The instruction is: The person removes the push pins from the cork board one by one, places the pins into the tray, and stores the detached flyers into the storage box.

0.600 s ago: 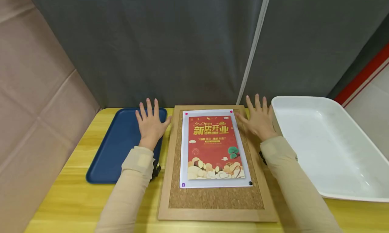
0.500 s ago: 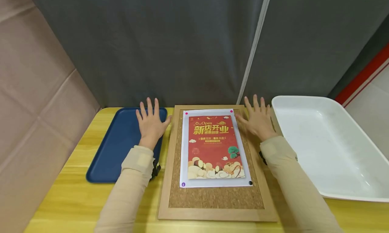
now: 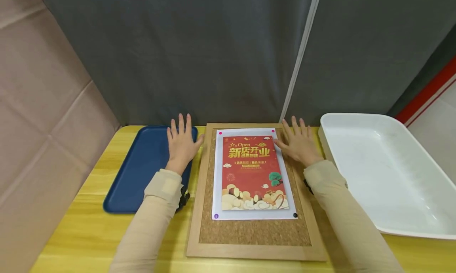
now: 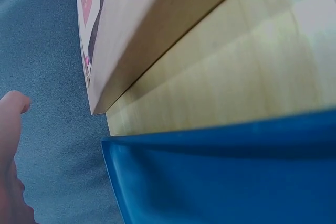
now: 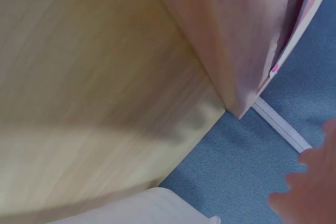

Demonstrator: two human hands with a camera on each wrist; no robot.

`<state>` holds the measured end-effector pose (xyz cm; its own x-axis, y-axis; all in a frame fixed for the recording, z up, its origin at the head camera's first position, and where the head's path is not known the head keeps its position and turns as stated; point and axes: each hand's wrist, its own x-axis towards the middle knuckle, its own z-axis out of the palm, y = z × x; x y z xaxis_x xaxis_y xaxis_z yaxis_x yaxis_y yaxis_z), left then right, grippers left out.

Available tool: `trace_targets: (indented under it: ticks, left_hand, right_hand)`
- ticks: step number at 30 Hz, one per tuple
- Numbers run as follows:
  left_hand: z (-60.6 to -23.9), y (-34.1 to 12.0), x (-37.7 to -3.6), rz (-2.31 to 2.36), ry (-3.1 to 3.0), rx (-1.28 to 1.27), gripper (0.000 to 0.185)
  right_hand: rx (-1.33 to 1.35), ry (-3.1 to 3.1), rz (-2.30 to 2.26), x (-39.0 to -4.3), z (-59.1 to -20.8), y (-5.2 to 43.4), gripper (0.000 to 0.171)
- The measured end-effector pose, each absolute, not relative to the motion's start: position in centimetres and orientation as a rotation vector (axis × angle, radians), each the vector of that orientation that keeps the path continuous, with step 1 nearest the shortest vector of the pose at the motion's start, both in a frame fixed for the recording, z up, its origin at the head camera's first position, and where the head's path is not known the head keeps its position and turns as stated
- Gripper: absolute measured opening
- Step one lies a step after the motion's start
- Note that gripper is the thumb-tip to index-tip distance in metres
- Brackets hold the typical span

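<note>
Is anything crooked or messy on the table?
Nothing stands out. The poster lies flat on the cork board, held by a pin at each corner. The blue tray and white tray sit either side. The left hand and right hand are open, flat beside the board.

head: above, looking down | wrists: low, close, facing away | shared: cork board far corners

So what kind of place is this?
Probably a small work booth: a yellow wooden table walled in by grey curtains, with a cork board holding a poster between a blue tray and a white bin.
</note>
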<state>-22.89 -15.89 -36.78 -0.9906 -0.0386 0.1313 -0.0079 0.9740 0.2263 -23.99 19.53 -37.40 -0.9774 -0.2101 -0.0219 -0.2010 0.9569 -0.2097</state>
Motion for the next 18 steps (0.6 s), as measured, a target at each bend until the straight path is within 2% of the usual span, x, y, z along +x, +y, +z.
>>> trace_targets:
  ticks: [18]
  left_hand:
    - [-36.8,-14.8,-23.9,-1.052,-2.828,-0.009,0.069]
  right_hand:
    - [-0.415,2.949,-0.361,-24.5,-38.8,20.0,0.083]
